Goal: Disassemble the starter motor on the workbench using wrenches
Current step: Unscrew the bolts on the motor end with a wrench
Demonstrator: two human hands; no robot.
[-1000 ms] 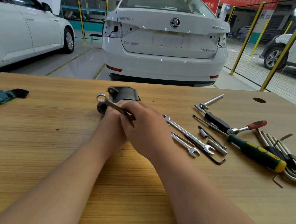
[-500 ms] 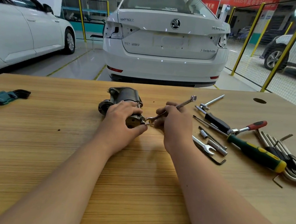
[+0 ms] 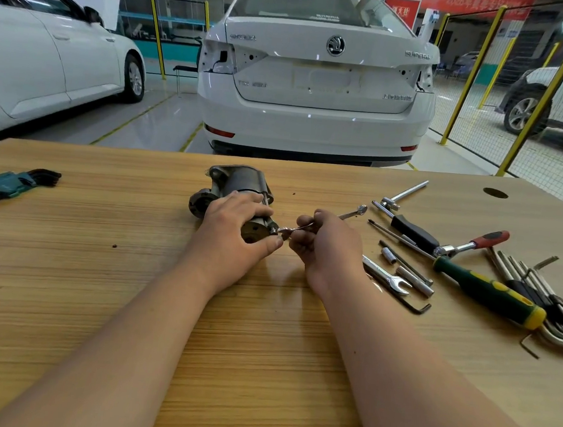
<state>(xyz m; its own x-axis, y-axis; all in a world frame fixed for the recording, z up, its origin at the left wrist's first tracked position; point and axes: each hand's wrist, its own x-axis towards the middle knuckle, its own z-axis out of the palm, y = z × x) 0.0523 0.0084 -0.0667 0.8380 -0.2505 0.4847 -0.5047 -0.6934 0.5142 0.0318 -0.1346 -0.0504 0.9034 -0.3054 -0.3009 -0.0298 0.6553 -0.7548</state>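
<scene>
Metal starter motor (image 3: 246, 179) gripped, wrench (image 3: 354, 213) on bolt (image 3: 273, 229)

The one wide-angle camera sat on the person's head, behind and above the grip where the right hand (image 3: 328, 249) held a combination wrench (image 3: 354, 213) to the starter motor (image 3: 242, 182). It faced forward and down, close over both forearms. The workbench (image 3: 96, 264) stretched beyond the grip to a white sedan (image 3: 315, 96).
</scene>
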